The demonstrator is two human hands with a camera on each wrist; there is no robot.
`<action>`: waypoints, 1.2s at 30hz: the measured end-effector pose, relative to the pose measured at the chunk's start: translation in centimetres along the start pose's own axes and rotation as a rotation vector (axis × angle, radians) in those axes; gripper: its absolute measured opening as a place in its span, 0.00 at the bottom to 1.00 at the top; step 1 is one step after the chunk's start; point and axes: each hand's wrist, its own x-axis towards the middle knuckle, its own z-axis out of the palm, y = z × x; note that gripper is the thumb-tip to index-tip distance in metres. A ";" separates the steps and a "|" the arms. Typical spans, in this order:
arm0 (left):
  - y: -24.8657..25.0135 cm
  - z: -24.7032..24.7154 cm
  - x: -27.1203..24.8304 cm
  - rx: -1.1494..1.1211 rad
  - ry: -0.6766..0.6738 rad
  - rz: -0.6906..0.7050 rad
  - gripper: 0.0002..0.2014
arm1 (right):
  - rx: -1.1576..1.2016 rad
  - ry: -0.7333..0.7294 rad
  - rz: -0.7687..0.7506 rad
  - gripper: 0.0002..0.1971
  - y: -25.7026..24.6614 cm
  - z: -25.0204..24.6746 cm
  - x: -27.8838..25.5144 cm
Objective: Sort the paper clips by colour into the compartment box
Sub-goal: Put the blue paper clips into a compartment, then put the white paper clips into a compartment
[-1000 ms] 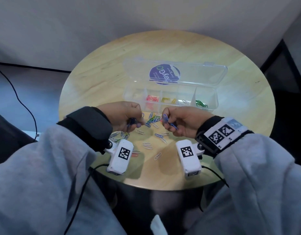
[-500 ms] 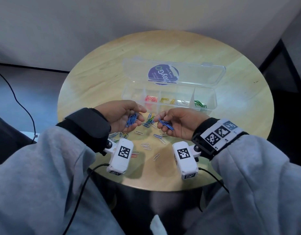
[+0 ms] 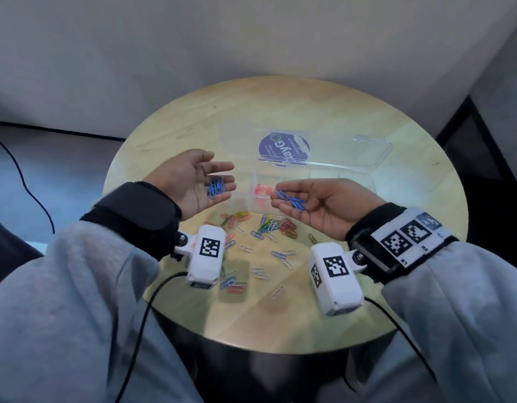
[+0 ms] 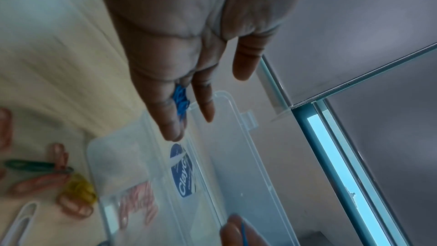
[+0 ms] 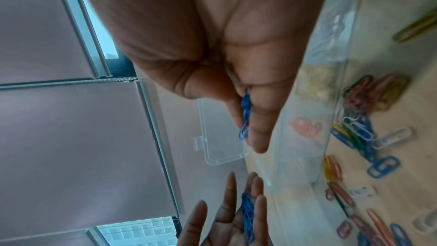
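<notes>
Evidently the blue clips were the batch in hand. Her left hand lay palm-up, fingers straight, blue paper clips resting across them; the right hand pinched more blue clips. Both hovered over the compartment box on the desk; next, probably, dropping them into 1 free compartment.

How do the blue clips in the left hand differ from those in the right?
The left hand lies flat, palm up, its blue clips bunched loose on straight fingers. The right hand curls around its blue clips, which are strung out in a line. Both hands hover short of the compartment box.
</notes>
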 end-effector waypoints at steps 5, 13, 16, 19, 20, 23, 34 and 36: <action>0.9 -0.6 1.3 0.009 0.015 -0.019 0.22 | -0.054 0.053 -0.004 0.18 -0.8 2.8 2.9; 1.8 -0.3 3.2 -0.002 0.008 0.001 0.25 | -0.237 0.144 -0.010 0.14 -1.6 6.3 6.8; 1.7 0.0 3.7 -0.060 0.001 0.013 0.27 | -0.250 0.156 0.007 0.14 -1.4 7.0 7.4; 1.6 0.1 3.9 -0.051 -0.033 0.011 0.29 | -0.269 0.137 0.017 0.18 -1.2 7.0 7.2; 1.5 0.1 3.8 -0.033 -0.040 0.011 0.29 | -0.280 0.126 0.010 0.21 -1.1 6.8 6.9; 1.3 0.2 2.9 0.038 -0.015 0.046 0.22 | -0.370 0.112 -0.024 0.18 -1.2 5.9 5.2; -4.7 3.7 -1.4 1.653 -0.045 0.134 0.14 | -1.789 0.202 0.057 0.12 1.7 -0.3 -1.5; -5.8 4.1 -1.3 1.743 -0.044 0.114 0.19 | -1.851 0.240 0.123 0.16 2.8 -1.5 -1.8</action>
